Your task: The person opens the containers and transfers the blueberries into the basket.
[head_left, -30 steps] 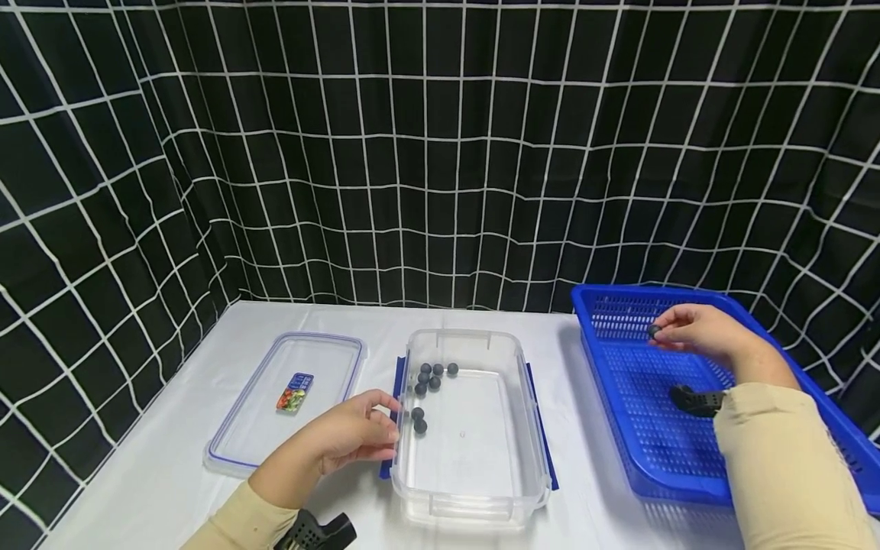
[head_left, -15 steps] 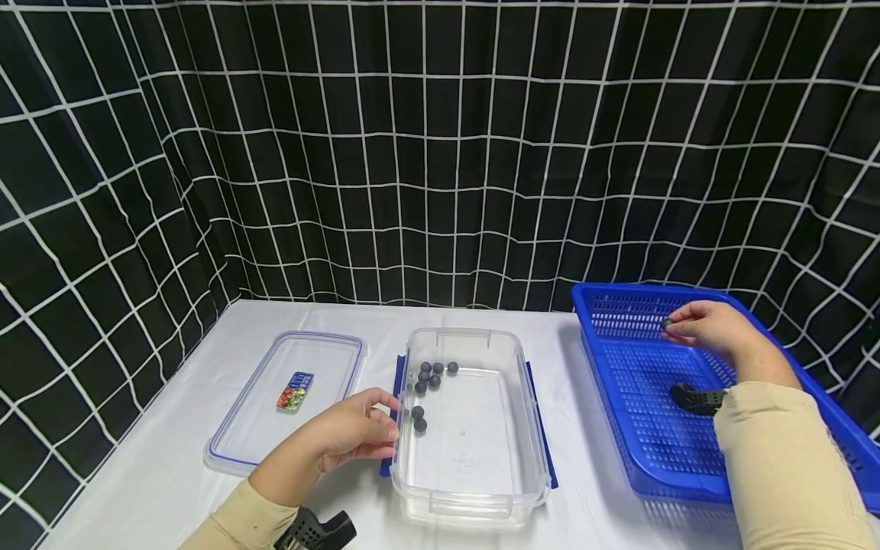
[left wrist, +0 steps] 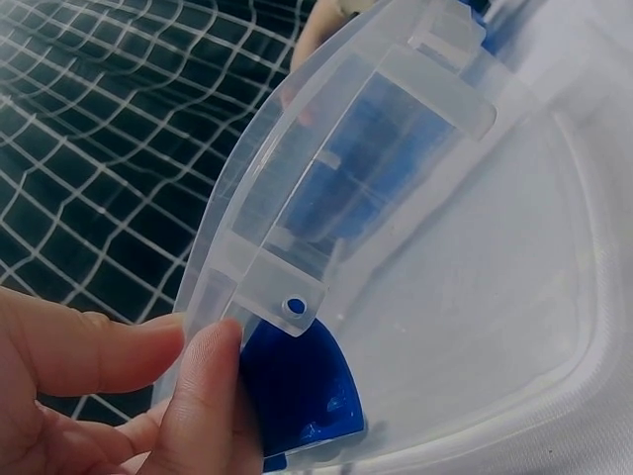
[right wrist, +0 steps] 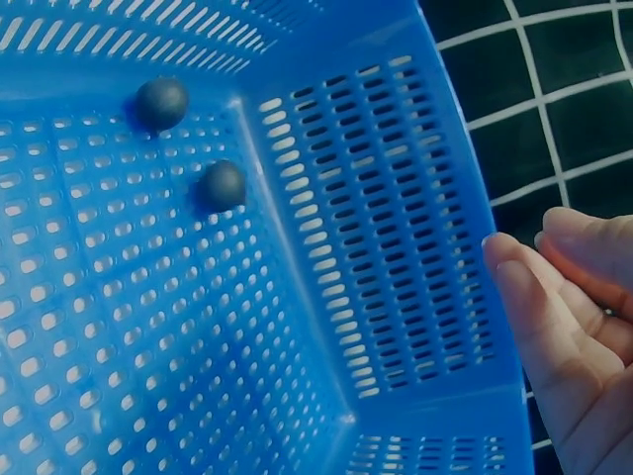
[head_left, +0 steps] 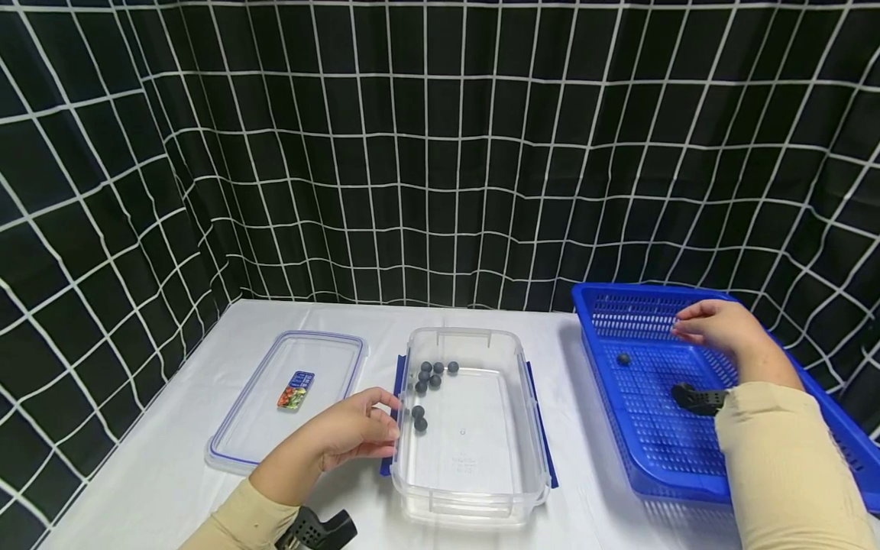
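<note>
In the head view, a clear plastic box (head_left: 481, 508) with blue side latches stands mid-table, several dark grey balls (head_left: 421, 424) gathered along its left side. My left hand (head_left: 360, 431) pinches the box's left rim between thumb and fingers; in the left wrist view the thumb (left wrist: 203, 396) lies beside a blue latch (left wrist: 297, 391). Over the blue perforated basket (head_left: 646, 473) on the right, my right hand (head_left: 718, 328) has bent fingers and holds nothing. One grey ball (head_left: 622, 358) is in the basket, and the right wrist view shows two balls, including one (right wrist: 162, 103) near the wall.
A clear lid (head_left: 250, 435) with a blue seal and a colourful label (head_left: 296, 391) lies left of the box on the white tablecloth (head_left: 158, 458). A black curtain (head_left: 440, 153) with white grid lines hangs behind the table.
My right hand has drawn slightly right and let go of a grey ball, which is now in the basket. My left hand and the box have stayed put.
</note>
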The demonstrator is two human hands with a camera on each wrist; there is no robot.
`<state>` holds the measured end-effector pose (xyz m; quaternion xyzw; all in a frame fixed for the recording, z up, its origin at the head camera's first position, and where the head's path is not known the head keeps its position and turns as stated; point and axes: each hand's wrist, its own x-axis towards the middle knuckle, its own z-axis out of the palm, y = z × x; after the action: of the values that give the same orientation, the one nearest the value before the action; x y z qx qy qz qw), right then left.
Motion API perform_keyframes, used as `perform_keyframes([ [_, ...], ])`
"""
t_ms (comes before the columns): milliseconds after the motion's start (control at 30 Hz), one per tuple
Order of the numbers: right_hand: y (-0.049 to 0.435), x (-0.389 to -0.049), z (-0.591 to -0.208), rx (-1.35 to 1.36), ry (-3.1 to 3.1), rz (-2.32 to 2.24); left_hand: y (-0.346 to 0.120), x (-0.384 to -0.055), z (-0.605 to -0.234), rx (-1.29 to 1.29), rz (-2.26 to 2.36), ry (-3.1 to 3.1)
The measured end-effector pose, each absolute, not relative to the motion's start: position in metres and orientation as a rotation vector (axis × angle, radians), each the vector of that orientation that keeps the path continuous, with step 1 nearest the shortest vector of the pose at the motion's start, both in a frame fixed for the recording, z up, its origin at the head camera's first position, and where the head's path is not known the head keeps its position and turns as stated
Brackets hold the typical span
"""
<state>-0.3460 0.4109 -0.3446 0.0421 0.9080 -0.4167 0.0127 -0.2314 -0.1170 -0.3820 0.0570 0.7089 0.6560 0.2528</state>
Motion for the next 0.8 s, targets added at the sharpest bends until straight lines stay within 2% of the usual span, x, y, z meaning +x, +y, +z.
perform_keyframes([
  [267, 0.399, -0.346, -0.336, 0.123, 2.865, -1.319, -0.117, -0.231, -0.384, 0.153, 1.79, 1.925],
  [467, 0.381, -0.344, -0.315, 0.012, 2.911, -1.304, -0.117, -0.232, -0.383, 0.156, 1.785, 1.926],
  [800, 0.315, -0.345, -0.28, -0.274, 2.908, -1.252, -0.117, -0.233, -0.384, 0.164, 1.782, 1.921],
])
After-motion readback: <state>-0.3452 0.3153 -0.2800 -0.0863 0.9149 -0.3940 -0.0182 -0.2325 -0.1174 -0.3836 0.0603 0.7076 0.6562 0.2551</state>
